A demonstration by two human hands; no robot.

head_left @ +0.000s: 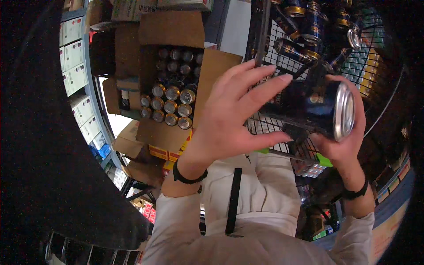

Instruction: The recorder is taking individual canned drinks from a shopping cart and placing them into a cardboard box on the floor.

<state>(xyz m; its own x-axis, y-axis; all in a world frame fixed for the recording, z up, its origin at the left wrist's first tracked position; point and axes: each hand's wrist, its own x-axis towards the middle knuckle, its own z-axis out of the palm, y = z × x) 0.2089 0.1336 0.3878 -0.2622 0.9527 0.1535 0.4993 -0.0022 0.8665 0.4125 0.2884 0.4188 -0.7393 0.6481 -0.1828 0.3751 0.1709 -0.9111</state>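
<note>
A dark blue drink can lies on its side in my right hand, its silver end facing right. The fingers of that hand wrap around the can from the far right side. My left hand is open at the can's left, thumb and fingers spread; whether a fingertip touches the can I cannot tell. Beyond the hands, a black wire basket holds several loose dark blue cans with gold rims, lying at different angles. To the left, an opened cardboard box contains upright cans in rows, with a dark gap among them.
White boxes fill a shelf along the left. Another open carton stands below the can box, beside a red and yellow package. More packed cans show through the basket's right side. A green clip sits on its near edge.
</note>
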